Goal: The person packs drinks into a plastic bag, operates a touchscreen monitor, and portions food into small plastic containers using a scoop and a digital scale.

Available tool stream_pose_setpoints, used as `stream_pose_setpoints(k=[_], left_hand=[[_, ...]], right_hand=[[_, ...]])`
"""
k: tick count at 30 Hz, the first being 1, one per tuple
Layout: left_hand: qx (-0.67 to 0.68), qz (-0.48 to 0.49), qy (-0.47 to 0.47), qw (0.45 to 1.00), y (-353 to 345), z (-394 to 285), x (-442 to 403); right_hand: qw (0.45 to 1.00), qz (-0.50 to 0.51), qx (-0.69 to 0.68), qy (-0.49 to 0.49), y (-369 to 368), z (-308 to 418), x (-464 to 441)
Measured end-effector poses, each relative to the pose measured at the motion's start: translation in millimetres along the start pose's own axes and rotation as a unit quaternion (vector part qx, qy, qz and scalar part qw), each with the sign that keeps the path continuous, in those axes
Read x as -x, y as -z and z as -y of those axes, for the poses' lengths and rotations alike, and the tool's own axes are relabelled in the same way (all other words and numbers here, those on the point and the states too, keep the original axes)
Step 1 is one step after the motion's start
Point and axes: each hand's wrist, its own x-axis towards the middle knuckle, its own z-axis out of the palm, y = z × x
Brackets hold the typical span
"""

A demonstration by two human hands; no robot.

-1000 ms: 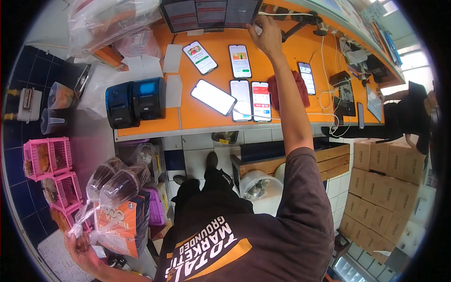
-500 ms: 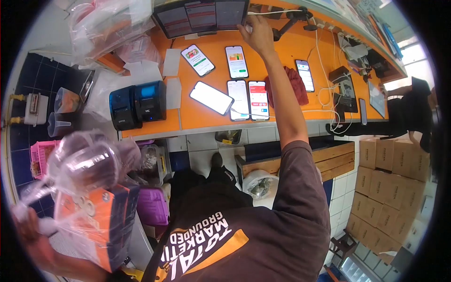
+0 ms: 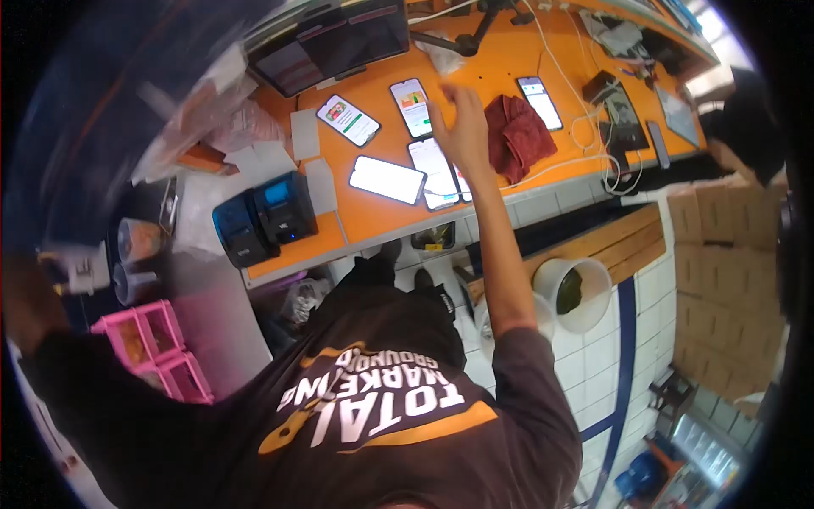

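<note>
My right hand (image 3: 462, 131) hovers over the orange desk (image 3: 339, 225), fingers apart and nothing seen in them. Beneath and beside it lie several phones with lit screens: one with a green and orange picture (image 3: 411, 109), one pale-screened (image 3: 432, 174), and a tilted white-screened phone (image 3: 387, 180). The hand partly covers a red-screened phone (image 3: 463, 182). A crumpled dark red cloth (image 3: 519, 140) lies just right of my wrist. My left hand (image 3: 30, 310) is a dark blur at the left edge; its fingers and anything in them cannot be made out.
A monitor (image 3: 335, 51) stands at the back left, two label printers (image 3: 263, 216) at the front left. White cables (image 3: 585, 161) cross the right side. Below are a wooden bench (image 3: 627, 242), a white bucket (image 3: 585, 293) and pink baskets (image 3: 153, 339). Another person (image 3: 742, 127) is at far right.
My right hand has come back from beside the monitor to above the phones. The clear plastic cups and orange box near my left hand have left the view, which has shifted.
</note>
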Motion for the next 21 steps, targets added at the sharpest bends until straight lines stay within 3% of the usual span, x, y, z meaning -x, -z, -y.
stream_pose_setpoints(k=[3,7,9,11,13,15,17,18,19,20,21], left_hand=[[-0.017,0.061,-0.015,0.998,-33.0,44.5,-45.9],[-0.039,0.122,-0.043,0.991,-80.3,103.0,-99.2],[-0.055,0.147,-0.059,0.986,-104.5,131.4,-120.1],[-0.073,0.163,-0.072,0.981,-130.0,158.4,-141.4],[-0.091,0.178,-0.086,0.976,-154.1,177.5,-157.0],[-0.112,0.184,-0.098,0.972,-176.0,193.6,-171.4],[-0.129,0.183,-0.116,0.968,-194.4,203.1,-184.3],[-0.138,0.177,-0.130,0.966,-202.5,204.2,-190.8],[-0.148,0.169,-0.149,0.963,-209.6,202.9,-200.1],[-0.163,0.161,-0.167,0.959,-220.0,204.2,-204.9],[-0.174,0.149,-0.187,0.955,-228.9,199.5,-208.4]], right_hand=[[0.990,0.023,0.017,-0.136,51.3,43.8,82.9],[0.932,-0.001,0.052,-0.359,110.3,117.0,174.6],[0.906,-0.039,0.160,-0.390,135.0,136.1,240.9],[0.834,-0.105,0.186,-0.508,156.7,159.9,303.8],[0.778,-0.151,0.266,-0.549,170.0,189.8,364.0],[0.716,-0.250,0.247,-0.603,165.3,214.1,455.1],[0.635,-0.155,0.298,-0.696,154.0,254.4,544.7],[0.533,-0.111,0.308,-0.780,141.9,280.1,547.7],[0.544,-0.057,0.346,-0.762,124.2,298.3,631.7],[0.485,-0.106,0.195,-0.846,110.5,316.4,699.0],[0.575,-0.065,0.312,-0.754,82.4,344.4,746.5]])
